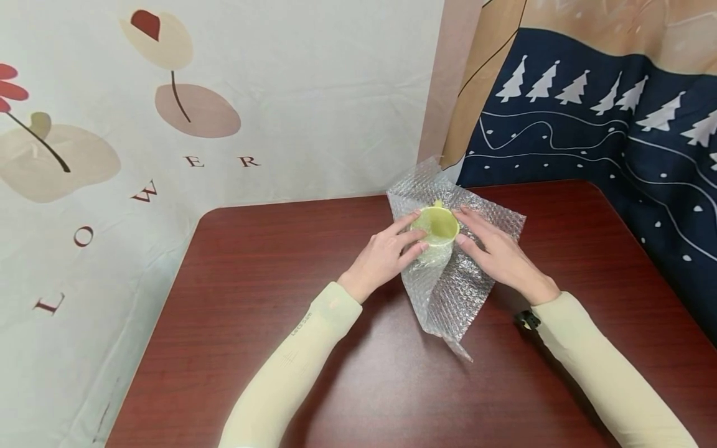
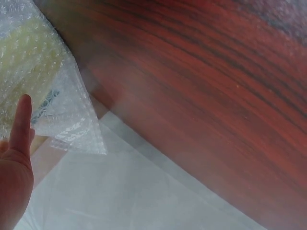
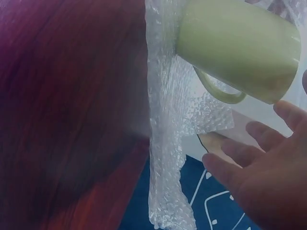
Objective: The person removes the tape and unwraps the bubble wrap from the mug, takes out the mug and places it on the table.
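Green mug (image 1: 444,223) on bubble wrap (image 1: 459,305) near the far edge of the table (image 1: 252,267). The left hand (image 1: 385,250), fingers extended, presses wrap against it; the right hand (image 1: 498,252), fingers spread, touches its rim.

Mug (image 3: 235,50) underside hidden, sleeve lettering (image 1: 301,324) blurred
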`<state>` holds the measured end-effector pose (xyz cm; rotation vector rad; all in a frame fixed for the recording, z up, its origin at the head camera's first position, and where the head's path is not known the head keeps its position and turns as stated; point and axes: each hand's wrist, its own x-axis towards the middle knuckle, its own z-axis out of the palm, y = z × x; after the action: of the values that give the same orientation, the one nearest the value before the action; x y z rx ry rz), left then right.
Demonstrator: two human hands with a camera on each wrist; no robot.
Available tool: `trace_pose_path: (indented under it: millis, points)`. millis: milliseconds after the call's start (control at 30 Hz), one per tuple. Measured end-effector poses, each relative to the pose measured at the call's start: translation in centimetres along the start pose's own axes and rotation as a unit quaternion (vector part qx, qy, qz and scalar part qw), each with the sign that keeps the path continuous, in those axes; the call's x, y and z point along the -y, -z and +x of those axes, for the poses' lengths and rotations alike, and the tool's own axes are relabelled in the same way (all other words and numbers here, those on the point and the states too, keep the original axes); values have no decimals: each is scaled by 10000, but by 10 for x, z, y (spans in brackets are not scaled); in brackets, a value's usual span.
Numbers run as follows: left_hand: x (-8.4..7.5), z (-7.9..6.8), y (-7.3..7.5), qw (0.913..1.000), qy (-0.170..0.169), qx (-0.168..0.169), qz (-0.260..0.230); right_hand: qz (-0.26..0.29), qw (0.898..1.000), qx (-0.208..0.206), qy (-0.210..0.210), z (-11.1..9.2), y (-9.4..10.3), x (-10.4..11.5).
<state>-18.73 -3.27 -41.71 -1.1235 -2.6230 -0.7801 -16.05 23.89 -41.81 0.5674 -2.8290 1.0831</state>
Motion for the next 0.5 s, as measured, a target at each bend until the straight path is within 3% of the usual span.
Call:
trace_pose_path:
  millis: [500]
  points:
    - [-1, -1, -1, 9998, 68, -43, -191, 212, 9997, 96, 5, 9, -6, -2]
